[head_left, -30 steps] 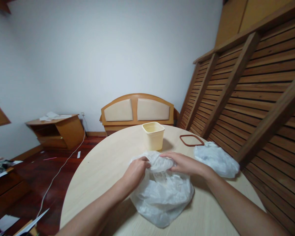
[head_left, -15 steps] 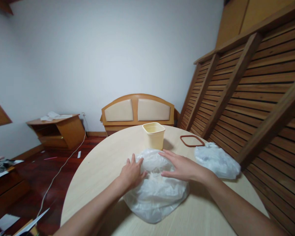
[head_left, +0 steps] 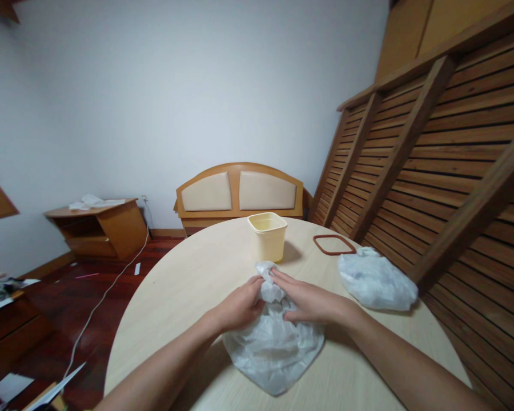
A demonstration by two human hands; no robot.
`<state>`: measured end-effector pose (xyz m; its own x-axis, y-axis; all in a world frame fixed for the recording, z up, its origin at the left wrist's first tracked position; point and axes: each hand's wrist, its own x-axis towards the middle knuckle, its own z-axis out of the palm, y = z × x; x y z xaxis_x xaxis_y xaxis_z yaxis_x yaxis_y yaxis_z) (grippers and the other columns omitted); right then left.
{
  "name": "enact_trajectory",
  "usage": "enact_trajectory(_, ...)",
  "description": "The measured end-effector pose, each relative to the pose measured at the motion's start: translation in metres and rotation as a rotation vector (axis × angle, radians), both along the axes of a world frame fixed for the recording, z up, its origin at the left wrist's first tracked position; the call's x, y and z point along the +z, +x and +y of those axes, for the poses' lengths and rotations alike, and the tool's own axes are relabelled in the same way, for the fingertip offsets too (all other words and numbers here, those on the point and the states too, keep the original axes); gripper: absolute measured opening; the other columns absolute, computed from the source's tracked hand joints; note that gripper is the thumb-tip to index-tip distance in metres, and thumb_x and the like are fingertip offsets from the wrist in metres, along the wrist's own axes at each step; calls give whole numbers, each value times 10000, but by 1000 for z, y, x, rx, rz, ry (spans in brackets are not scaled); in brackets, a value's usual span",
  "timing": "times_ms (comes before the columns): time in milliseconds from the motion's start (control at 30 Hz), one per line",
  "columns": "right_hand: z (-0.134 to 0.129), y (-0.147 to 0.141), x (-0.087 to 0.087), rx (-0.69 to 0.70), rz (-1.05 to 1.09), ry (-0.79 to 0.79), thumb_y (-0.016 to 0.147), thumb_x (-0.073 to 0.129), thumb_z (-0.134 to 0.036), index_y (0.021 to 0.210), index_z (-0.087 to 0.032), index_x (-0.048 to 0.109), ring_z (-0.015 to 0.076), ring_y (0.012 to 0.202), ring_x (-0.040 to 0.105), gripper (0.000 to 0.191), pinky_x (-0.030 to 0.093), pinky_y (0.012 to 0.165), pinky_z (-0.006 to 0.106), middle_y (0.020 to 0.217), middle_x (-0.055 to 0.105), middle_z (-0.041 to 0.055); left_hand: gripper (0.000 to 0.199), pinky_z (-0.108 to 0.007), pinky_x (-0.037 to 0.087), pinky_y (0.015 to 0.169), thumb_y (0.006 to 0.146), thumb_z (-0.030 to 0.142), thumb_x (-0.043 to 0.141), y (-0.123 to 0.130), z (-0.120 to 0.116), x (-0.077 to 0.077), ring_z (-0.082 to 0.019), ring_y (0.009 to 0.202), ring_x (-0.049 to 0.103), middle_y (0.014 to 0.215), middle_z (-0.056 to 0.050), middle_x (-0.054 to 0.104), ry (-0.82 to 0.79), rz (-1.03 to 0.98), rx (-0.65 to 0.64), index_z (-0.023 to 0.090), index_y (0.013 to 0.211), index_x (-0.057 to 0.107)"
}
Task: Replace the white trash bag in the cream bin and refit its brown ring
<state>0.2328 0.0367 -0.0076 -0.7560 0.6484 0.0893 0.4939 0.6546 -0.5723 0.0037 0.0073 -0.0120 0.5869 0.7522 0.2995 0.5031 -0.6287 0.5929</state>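
Observation:
A translucent white plastic bag [head_left: 278, 348] lies on the round pale table [head_left: 175, 279], its far end gathered into a narrow bunch. From the left, my left hand [head_left: 242, 305] presses on that bunch with its fingers closed around the plastic. My right hand [head_left: 302, 297] squeezes the same bunch from the right, fingers stretched along it and the thumb lower down on the bag. Just beyond the bunched end stands an open, pale yellow square tub [head_left: 268, 240].
A brown square ring [head_left: 334, 252] and a second, knotted white bag [head_left: 377, 282] rest at the table's right side. Slatted wooden panels [head_left: 411, 171] lean close behind them. A low cabinet [head_left: 120, 228] and a cable are at the left.
Both hands have moved inward toward each other. The bag's far part, spread wide before, is now squeezed into a narrow bunch between them.

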Motion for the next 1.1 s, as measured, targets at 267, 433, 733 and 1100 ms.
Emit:
enact_trajectory(267,6,-10,14,-32,320,302,794,724,-130,1334,-230,591,280,1290,568,566,440,1098,469,1381,616,124,357,-432,462,1054,860,118,565,-1,8,12,-257,1165,610,1246,-111,664,50,-288,17,175,1211,593)
enact_trajectory(433,6,-7,28,-75,435,398,838,706,-154,1153,-250,666,247,1111,664,332,522,965,398,1179,712,66,381,-391,484,1021,834,119,614,0,4,25,-236,1125,627,1200,-95,665,43,-388,-18,185,1206,565)
enact_trajectory(733,37,8,67,-195,502,594,858,653,-201,1065,-235,701,253,1023,701,215,531,924,383,1084,747,66,320,-422,422,1119,896,183,592,0,32,59,-246,1265,570,1286,-130,632,219,-418,-16,187,1216,570)
enact_trajectory(1100,110,-7,97,-301,504,497,797,626,-161,1155,-195,667,260,1100,652,362,472,992,402,1191,711,91,275,-387,459,1036,889,160,549,1,127,77,-240,1137,632,1193,-130,691,353,-319,211,137,1156,609)
